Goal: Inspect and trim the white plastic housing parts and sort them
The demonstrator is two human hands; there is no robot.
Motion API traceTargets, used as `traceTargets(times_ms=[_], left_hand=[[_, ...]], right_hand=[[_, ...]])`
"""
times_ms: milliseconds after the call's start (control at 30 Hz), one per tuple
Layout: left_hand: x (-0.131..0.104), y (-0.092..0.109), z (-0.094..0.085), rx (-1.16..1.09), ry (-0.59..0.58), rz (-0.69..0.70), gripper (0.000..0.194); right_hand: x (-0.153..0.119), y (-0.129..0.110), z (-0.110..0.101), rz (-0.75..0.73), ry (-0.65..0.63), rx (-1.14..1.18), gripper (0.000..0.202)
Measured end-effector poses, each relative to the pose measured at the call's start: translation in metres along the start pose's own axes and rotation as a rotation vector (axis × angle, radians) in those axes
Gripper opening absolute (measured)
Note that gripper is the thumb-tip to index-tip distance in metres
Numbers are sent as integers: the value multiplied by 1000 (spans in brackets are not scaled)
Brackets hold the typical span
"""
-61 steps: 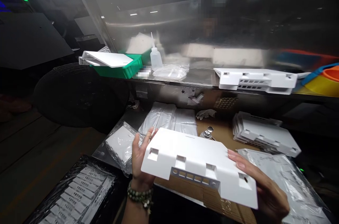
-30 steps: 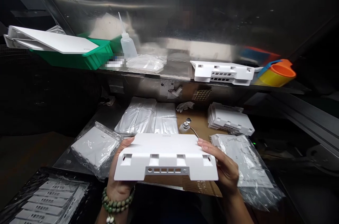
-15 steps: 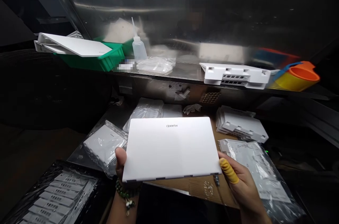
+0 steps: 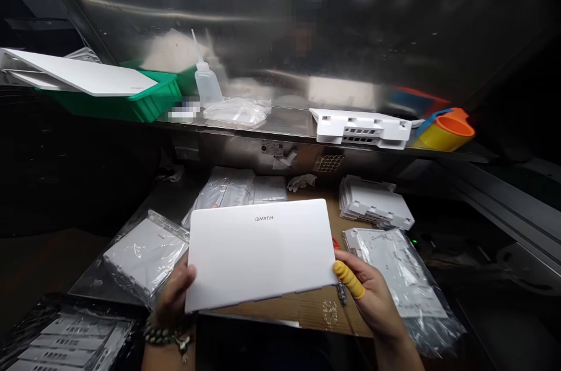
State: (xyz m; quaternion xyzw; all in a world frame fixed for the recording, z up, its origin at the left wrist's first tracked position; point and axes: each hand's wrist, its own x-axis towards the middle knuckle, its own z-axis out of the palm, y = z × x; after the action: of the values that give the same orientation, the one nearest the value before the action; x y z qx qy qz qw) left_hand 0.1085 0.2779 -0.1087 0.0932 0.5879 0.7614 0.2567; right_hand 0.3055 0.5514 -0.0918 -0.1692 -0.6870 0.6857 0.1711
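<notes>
Both hands, left hand (image 4: 175,295) and right hand (image 4: 372,298), have fingers clamped on the white cover (image 4: 260,254) above the tabletop (image 4: 315,307), smooth face up for checking; turning it needs firm edge grips.

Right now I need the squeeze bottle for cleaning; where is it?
The squeeze bottle stands on the metal shelf, upper left of the head view, between the green bin and a clear plastic bag.

Steel shelf (image 4: 289,120) carries a green bin (image 4: 144,103) at its left end, bottle (image 4: 205,83), bag (image 4: 236,112), white casing (image 4: 362,127), cups (image 4: 445,131) at right. Bench (image 4: 315,307) below: bagged parts (image 4: 142,254), stacked casings (image 4: 377,204).
</notes>
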Motion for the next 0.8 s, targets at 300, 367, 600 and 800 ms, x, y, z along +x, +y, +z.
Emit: traceTargets(times_ms=[300,367,600,800], left_hand=[[20,11,12,239,-79,365,14],[18,13,16,258,-140,464,8],[12,26,31,286,-201,540,9],[5,32,30,290,-192,478,7]], right_hand=[[14,39,-16,-138,12,-257,30],[16,40,-18,-155,-3,-286,30],[21,44,-22,-147,-27,-327,31],[20,57,-23,-110,-41,-343,32]])
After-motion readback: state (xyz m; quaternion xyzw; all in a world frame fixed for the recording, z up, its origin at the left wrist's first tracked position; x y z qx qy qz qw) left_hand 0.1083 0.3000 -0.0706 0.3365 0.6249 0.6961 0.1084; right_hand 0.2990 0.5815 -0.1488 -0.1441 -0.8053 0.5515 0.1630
